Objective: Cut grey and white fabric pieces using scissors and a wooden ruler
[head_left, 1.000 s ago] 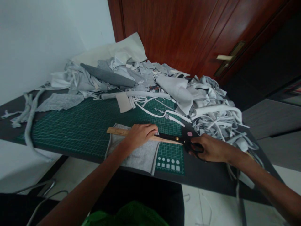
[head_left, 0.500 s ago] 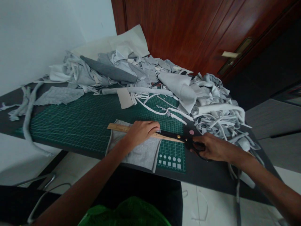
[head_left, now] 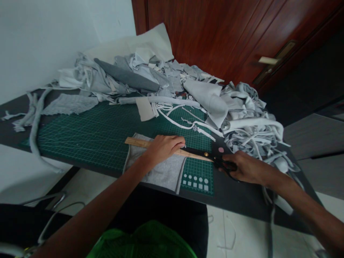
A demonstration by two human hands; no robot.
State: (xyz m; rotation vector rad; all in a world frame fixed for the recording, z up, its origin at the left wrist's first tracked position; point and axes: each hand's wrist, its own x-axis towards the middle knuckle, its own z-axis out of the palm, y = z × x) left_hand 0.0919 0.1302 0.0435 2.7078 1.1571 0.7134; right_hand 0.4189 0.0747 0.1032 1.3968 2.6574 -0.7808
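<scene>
A folded piece of grey fabric point(head_left: 161, 173) lies on the green cutting mat point(head_left: 88, 136), with a wooden ruler point(head_left: 137, 142) slanting across its upper part. My left hand point(head_left: 167, 146) rests over the ruler, fingers bent together, its fingertips closed on the fabric's upper right edge. In my right hand point(head_left: 240, 165) are black scissors point(head_left: 215, 157), fingers through the handles. Their blades point left along the ruler and reach the fabric edge by my left fingertips. The blade tips are partly hidden by that hand.
Heaps of grey and white fabric scraps point(head_left: 172, 77) line the back of the dark table point(head_left: 228, 200). A beige piece point(head_left: 145, 108) and white strips point(head_left: 177, 123) lie on the mat. A small pink piece point(head_left: 220, 149) sits near the scissors. Behind stands a wooden door point(head_left: 215, 36).
The view has shifted slightly, moving the whole scene a little right and up. Both hands, the ruler, the scissors and the fabric keep nearly the same positions relative to each other.
</scene>
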